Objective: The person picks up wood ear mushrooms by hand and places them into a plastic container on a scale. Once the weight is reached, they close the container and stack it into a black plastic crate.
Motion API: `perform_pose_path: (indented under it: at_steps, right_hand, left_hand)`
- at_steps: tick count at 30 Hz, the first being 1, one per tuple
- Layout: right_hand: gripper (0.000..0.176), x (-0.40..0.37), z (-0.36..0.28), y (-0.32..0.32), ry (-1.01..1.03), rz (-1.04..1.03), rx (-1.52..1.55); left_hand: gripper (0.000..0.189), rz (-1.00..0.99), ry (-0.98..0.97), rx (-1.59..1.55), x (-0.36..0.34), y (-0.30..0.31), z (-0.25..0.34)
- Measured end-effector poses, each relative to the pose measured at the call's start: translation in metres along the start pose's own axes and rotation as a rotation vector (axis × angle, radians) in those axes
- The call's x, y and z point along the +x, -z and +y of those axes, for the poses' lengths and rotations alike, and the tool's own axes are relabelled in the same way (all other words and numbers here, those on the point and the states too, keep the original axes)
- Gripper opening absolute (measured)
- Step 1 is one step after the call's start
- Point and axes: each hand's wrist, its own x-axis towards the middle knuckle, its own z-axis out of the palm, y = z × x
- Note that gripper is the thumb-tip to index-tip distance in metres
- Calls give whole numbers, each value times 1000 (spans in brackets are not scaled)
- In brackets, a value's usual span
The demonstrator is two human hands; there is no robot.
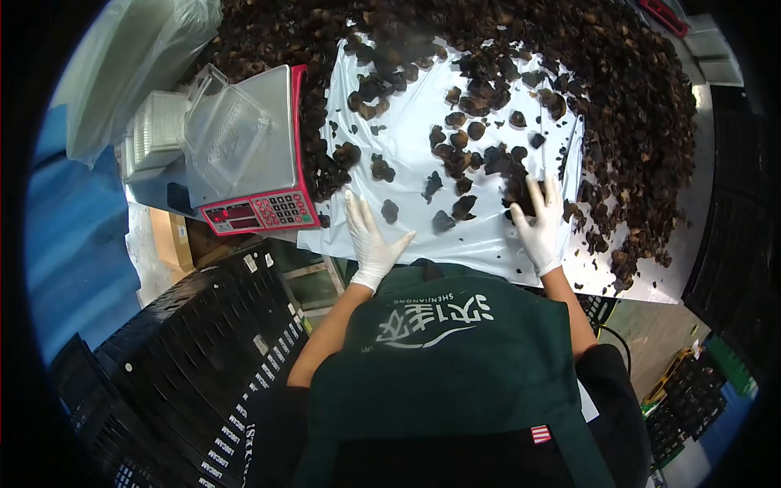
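Near the front of the white sheet (488, 244), the left hand (374, 250) and right hand (543, 232) are spread, gloved and palm down, with nothing seen to be gripped. Beside the right fingers is a dark clump (514, 183); whether it is touched cannot be told. Dark, dried pieces (431, 185) are strewn over the sheet. If the sheet were dragged by the pressed palms, it could be rucked and the pieces mixed into the pile (639, 146) heaped around its far edge and sides. Left of the sheet, the scale (281, 213) is crowded by pieces; with a knock from the left arm, the clear tub (236, 134) on it could be shifted. At the table's (651, 285) near edge, loose bits could be swept off by a sleeve and lost below.
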Motion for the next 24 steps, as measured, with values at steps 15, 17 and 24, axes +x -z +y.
perform_pose_path:
  at_steps: [15, 17, 24]
  right_hand:
    - [58, 13, -5, -23, -126, 225, -27]
    - [46, 32, -11, -35, -76, 180, -73]
    - [21, 66, -67, 17, -473, -125, 974]
  left_hand:
    - [120, 37, -89, 57, -2, -5, -3]
    - [118, 38, -79, 59, -2, -4, -2]
    - [117, 70, -109, 52, 0, -3, 1]
